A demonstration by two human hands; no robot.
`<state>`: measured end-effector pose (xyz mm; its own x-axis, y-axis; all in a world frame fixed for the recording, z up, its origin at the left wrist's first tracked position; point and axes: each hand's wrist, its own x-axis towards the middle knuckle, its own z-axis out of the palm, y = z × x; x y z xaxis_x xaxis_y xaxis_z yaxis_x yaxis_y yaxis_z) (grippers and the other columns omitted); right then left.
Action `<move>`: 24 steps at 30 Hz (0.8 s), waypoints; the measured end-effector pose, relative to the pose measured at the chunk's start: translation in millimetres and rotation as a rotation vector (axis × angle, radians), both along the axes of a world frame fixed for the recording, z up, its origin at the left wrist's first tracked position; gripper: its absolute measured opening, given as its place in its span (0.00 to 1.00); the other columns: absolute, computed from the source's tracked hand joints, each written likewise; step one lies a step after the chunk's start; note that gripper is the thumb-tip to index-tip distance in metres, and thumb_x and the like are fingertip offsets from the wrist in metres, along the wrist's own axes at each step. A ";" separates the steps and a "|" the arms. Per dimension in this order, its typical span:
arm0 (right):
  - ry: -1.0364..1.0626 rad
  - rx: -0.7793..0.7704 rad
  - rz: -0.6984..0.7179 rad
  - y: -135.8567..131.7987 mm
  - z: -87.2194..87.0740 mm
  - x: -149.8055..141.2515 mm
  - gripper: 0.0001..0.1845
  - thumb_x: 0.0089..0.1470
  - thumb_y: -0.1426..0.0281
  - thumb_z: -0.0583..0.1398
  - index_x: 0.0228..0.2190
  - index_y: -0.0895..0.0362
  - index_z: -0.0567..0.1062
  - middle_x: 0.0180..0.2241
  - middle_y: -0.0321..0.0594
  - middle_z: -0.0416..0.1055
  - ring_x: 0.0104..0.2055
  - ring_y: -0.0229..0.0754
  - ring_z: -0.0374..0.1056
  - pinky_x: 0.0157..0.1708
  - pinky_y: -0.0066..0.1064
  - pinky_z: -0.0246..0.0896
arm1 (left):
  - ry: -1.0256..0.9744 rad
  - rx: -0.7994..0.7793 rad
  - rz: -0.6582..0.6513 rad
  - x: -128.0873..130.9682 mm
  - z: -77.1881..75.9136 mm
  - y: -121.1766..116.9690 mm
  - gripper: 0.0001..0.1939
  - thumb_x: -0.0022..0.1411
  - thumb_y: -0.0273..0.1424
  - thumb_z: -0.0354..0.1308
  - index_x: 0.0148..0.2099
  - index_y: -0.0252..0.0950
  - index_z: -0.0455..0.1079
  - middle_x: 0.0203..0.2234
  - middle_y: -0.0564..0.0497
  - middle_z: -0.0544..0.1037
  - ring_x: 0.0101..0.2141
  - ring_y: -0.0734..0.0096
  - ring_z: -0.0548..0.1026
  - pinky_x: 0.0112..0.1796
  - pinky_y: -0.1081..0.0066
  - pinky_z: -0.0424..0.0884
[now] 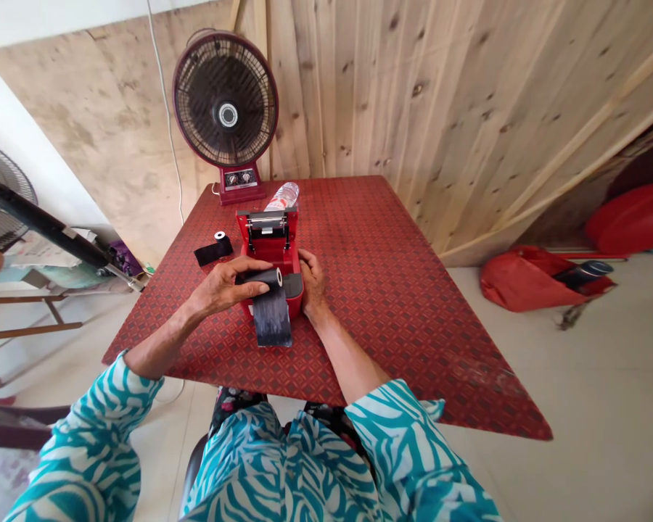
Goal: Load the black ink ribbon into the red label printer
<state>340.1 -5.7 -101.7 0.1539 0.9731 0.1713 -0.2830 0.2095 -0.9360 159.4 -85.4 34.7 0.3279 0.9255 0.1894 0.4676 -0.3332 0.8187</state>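
Note:
My left hand (pixel 226 286) grips a black roll (pixel 269 279) with a pale core between thumb and fingers. The roll is over the front of a red printer (pixel 294 254), whose lid stands open toward the back. From the roll a wide black strip (pixel 272 319) hangs down past the printer's front edge. My right hand (pixel 313 283) is curled against the printer's right side, its fingers partly hidden. To the left of the printer lies a second black roll (pixel 218 249), partly unwound, with a white core.
A maroon fan (pixel 226 109) stands at the back left of the red patterned table (pixel 392 304). Behind the printer's lid lies a clear plastic bottle (pixel 284 196). On the floor to the right is a red bag (pixel 527 279); another fan (pixel 3 196) stands at the left.

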 end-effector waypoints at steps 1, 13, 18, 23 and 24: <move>0.000 -0.001 0.002 0.1 -0.1 -0.1 0.18 0.55 0.57 0.58 0.44 0.50 0.78 0.46 0.40 0.80 0.53 0.46 0.71 0.55 0.44 0.68 | -0.001 0.003 0.002 -0.1 -0.3 0.2 0.22 0.57 0.42 0.69 0.52 0.38 0.80 0.45 0.46 0.82 0.45 0.61 0.79 0.47 0.64 0.73; 0.039 -0.036 0.004 -2.9 6.3 -0.2 0.19 0.52 0.59 0.58 0.44 0.51 0.77 0.46 0.40 0.79 0.51 0.46 0.73 0.59 0.47 0.65 | 0.003 -0.004 0.022 -0.3 -3.8 0.2 0.24 0.57 0.45 0.69 0.52 0.38 0.80 0.45 0.45 0.82 0.45 0.59 0.79 0.47 0.64 0.73; 0.050 -0.032 0.012 -2.4 5.9 -0.4 0.19 0.52 0.58 0.59 0.44 0.51 0.77 0.47 0.40 0.79 0.51 0.46 0.73 0.58 0.46 0.65 | -0.014 0.020 0.022 -0.8 -7.1 0.2 0.24 0.57 0.45 0.69 0.52 0.37 0.80 0.45 0.45 0.82 0.46 0.59 0.78 0.48 0.64 0.73; 0.046 -0.018 0.009 -1.9 4.5 -0.1 0.18 0.52 0.58 0.59 0.43 0.51 0.77 0.46 0.39 0.79 0.52 0.46 0.72 0.59 0.47 0.64 | -0.019 0.040 0.023 -0.8 -9.9 0.5 0.23 0.57 0.44 0.69 0.51 0.38 0.80 0.45 0.46 0.82 0.44 0.61 0.79 0.47 0.65 0.73; 0.048 -0.018 0.011 -1.9 4.4 -0.1 0.18 0.52 0.58 0.59 0.43 0.51 0.77 0.46 0.39 0.79 0.52 0.46 0.72 0.59 0.47 0.64 | -0.021 0.041 0.021 -0.8 -10.2 0.5 0.23 0.57 0.44 0.69 0.51 0.38 0.80 0.45 0.45 0.82 0.44 0.61 0.79 0.47 0.65 0.73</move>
<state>340.0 -7.6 -97.3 0.1510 0.9776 0.1465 -0.3294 0.1895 -0.9250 158.6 -84.8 24.5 0.3039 0.9234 0.2345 0.4575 -0.3573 0.8143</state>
